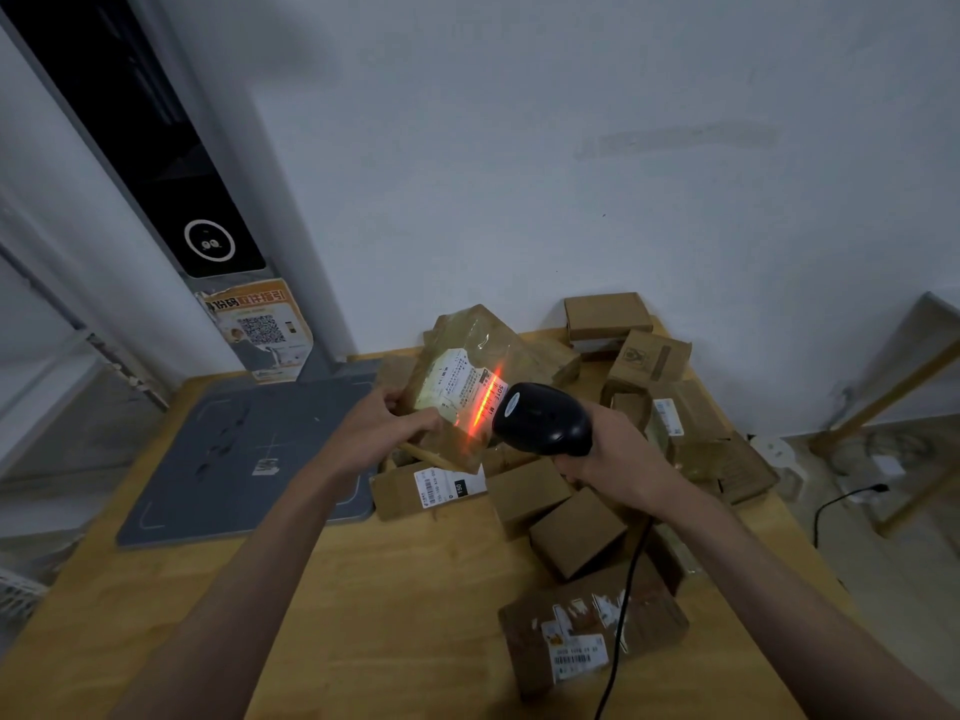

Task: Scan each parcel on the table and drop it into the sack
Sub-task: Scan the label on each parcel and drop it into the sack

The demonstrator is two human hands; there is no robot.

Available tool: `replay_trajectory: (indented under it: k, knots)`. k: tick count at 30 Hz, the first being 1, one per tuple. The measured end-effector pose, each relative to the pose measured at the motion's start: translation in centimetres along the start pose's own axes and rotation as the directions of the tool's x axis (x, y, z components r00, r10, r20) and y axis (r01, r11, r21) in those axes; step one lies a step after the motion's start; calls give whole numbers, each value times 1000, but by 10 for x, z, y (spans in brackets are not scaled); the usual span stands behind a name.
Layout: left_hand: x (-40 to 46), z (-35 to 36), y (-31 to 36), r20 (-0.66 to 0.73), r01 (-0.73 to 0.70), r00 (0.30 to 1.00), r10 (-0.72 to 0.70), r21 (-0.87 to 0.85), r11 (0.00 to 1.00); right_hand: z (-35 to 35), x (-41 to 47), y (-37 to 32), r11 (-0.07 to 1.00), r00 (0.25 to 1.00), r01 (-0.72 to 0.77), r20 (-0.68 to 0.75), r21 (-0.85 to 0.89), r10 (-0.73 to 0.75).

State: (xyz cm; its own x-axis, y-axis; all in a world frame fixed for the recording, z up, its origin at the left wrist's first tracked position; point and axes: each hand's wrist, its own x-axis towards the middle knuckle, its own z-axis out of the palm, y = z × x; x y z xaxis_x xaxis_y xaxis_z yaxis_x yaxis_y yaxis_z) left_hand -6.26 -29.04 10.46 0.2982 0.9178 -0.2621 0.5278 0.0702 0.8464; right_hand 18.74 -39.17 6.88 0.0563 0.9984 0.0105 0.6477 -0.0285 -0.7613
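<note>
Two bare forearms rise from the lower edge of the frame, one from the lower left and one from the lower right, narrowing toward the centre. No sleeve, cuff, glove, watch or band shows on either; both are uncovered from the frame's edge to the wrist. The left hand [382, 428], just left of centre, and the right hand [621, 462], just right of centre, are likewise bare, with no rings visible in the dim, slightly blurred light.
</note>
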Motion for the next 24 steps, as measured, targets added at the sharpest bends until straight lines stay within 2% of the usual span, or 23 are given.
replay_trajectory:
  k: [12, 24]
  knots:
    - [-8, -14, -13, 26, -10, 1000, 10, 7, 1000, 9, -7, -16, 999, 999, 1, -41, -49, -3]
    - [-30, -49, -48, 86, -30, 996, 31, -21, 999, 48, -62, -72, 997, 996, -49, -81, -58, 44]
